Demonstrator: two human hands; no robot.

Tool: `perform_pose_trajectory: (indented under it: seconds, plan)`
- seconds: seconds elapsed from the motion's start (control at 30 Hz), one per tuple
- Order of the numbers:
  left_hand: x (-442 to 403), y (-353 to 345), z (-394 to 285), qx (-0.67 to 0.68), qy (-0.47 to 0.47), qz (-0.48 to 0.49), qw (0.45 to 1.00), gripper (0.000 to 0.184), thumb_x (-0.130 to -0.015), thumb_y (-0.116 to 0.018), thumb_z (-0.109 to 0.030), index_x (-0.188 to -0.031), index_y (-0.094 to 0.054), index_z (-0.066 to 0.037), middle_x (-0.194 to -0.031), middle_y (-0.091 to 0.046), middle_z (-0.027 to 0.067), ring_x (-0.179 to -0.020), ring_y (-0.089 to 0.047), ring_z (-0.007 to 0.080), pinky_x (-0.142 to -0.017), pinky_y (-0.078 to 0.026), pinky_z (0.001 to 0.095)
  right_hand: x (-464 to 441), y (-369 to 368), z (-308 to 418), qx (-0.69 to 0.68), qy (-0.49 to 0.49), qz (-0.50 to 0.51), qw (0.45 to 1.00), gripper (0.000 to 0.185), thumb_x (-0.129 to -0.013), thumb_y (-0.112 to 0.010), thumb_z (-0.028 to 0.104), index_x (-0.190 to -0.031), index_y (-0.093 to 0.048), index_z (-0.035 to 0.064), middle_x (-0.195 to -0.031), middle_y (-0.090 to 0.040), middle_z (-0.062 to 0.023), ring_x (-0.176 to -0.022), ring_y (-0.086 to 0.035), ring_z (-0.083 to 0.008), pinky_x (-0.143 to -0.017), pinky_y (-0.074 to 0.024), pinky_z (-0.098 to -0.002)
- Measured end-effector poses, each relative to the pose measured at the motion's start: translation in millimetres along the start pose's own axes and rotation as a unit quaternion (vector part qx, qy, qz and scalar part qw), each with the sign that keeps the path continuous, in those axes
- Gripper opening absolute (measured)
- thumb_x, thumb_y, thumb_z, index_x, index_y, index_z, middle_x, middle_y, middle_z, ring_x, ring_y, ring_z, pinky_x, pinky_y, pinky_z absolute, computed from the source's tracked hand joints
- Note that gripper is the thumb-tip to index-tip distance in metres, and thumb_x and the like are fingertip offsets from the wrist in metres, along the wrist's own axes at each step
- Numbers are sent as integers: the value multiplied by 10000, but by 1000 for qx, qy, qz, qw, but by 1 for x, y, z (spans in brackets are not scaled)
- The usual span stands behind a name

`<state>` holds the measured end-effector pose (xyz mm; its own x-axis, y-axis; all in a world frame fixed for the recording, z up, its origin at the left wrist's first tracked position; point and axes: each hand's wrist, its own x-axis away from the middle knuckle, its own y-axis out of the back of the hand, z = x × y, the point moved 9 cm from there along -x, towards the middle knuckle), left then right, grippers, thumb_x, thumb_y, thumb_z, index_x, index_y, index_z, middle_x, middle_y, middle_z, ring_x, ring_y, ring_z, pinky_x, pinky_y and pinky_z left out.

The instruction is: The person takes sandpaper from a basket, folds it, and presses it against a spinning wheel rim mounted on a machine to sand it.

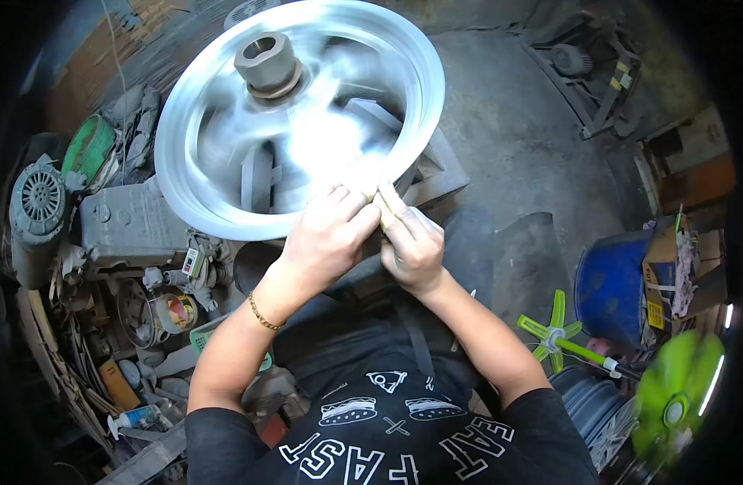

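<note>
A silver alloy wheel (180, 174) lies face up in front of me, its spokes smeared by motion blur. A large metal nut (276, 69) stands over its hub. My left hand (329, 233) is closed at the near rim, fingertips pinched together. Beside it my right hand (415, 244) is also closed, its fingers pointing toward the wheel. Between the two hands shows a thin yellowish strip (378, 199), pinched by both and close against the rim; most of it is hidden by the fingers. Strong glare washes out the wheel's surface above the hands.
At left stand a grey motor (42, 194), a dusty metal box (122, 222) and piled scrap. On the right are a blue drum (610, 279), a green fan (674, 408) and stacked rims (589, 404). A metal frame with a motor (572, 61) sits at the back right.
</note>
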<state>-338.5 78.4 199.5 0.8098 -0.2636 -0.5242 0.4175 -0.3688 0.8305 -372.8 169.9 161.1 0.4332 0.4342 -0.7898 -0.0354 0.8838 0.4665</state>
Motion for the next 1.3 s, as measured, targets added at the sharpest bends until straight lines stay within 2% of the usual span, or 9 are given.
perform_pose_trajectory:
  seconds: [0.3,0.4,0.63,0.77,0.83,1.1,1.23,1.27,1.3]
  plan:
    - [-13,-7,-4,-23,-1,14,1000,179,-751,-638,-92,-912,-625,-16,-920,-613,120,-845,-618,286,-836,-505,398,11,-2,-8,21,-5,-37,999,401,-690,-632,-40,-1082,-688,-108,-1232,-659,-310,-819,-733,-321,-694,-592,-366]
    - [-14,-12,-8,-62,-22,36,997,197,-787,-616,-117,-956,-644,-20,-984,-644,126,-917,-643,272,-920,-507,400,14,-2,-10,29,-13,-52,998,334,-727,-642,-46,-1049,-689,-120,-1218,-662,-319,-794,-737,-324,-668,-593,-361]
    - [-22,-19,-11,-76,-32,37,996,245,-794,-615,-135,-1002,-655,-12,-1048,-660,142,-1002,-648,285,-961,-502,409,16,1,-15,13,-32,-99,994,253,-786,-635,-68,-1024,-680,-138,-1190,-667,-330,-775,-738,-332,-656,-594,-367]
    - [-29,-24,-11,-65,-29,66,995,237,-770,-617,-49,-998,-653,4,-1192,-666,155,-1085,-650,313,-978,-505,439,16,2,-21,10,-50,-106,993,281,-786,-619,-82,-1054,-675,-146,-1163,-672,-335,-843,-742,-364,-708,-600,-389]
    - [-29,-28,-11,-80,-31,73,994,240,-791,-620,-69,-1017,-655,2,-1197,-663,148,-1109,-643,306,-1004,-498,439,16,4,-23,7,-60,-115,992,290,-784,-614,-87,-1061,-672,-150,-1157,-673,-336,-869,-742,-378,-731,-602,-399]
    - [-42,-42,-16,-141,-64,97,983,264,-813,-617,-115,-1049,-653,-1,-1187,-655,143,-1161,-623,294,-1033,-473,424,25,2,-43,-26,-100,-135,985,130,-812,-622,-72,-932,-669,-93,-869,-684,-245,-715,-678,-399,-655,-549,-421]
    - [-55,-44,-15,-102,-77,108,986,317,-794,-652,-106,-1089,-630,8,-1178,-648,161,-1183,-604,335,-1025,-475,434,12,18,-53,-43,-99,-81,991,146,-820,-626,-62,-957,-677,-62,-866,-675,-224,-788,-672,-413,-711,-540,-426]
    - [-58,-30,-14,-61,-55,49,995,269,-785,-642,-78,-1044,-628,-4,-1141,-651,152,-1148,-607,317,-997,-474,415,6,29,-49,-38,-96,-64,993,254,-802,-613,-70,-1044,-682,-96,-992,-690,-282,-815,-681,-409,-750,-560,-435]
    - [-59,-15,-10,-21,-31,-11,999,224,-776,-633,-49,-998,-627,-16,-1103,-654,144,-1113,-611,298,-969,-473,396,-5,45,-44,-50,-113,-103,987,180,-866,-615,-52,-1027,-694,-69,-984,-720,-227,-785,-703,-320,-690,-547,-387]
